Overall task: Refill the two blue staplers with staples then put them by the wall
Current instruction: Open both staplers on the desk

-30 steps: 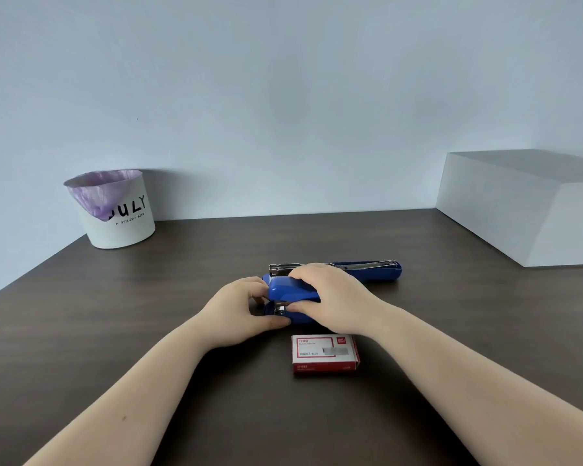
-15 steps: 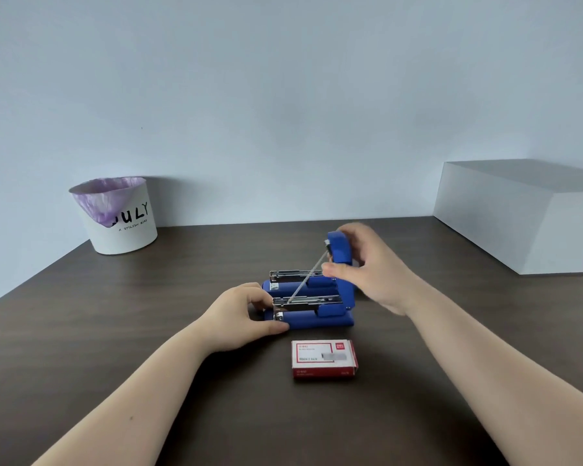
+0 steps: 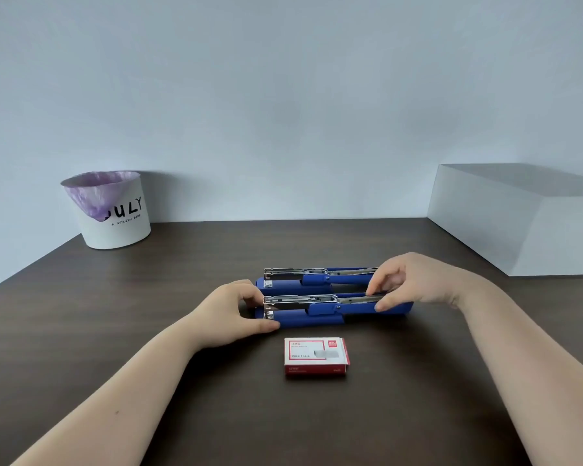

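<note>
Between the grips, the near stapler (image 3: pixel 327 311) lies opened flat; left hand (image 3: pixel 231 311) pinches its front, right hand (image 3: pixel 414 280) its lid; staple box (image 3: pixel 315 355) nearer.

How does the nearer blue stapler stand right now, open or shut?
Open. The nearer stapler has its blue top folded flat back to the right under the right hand, leaving the metal staple channel exposed; the left hand steadies its front end.
</note>
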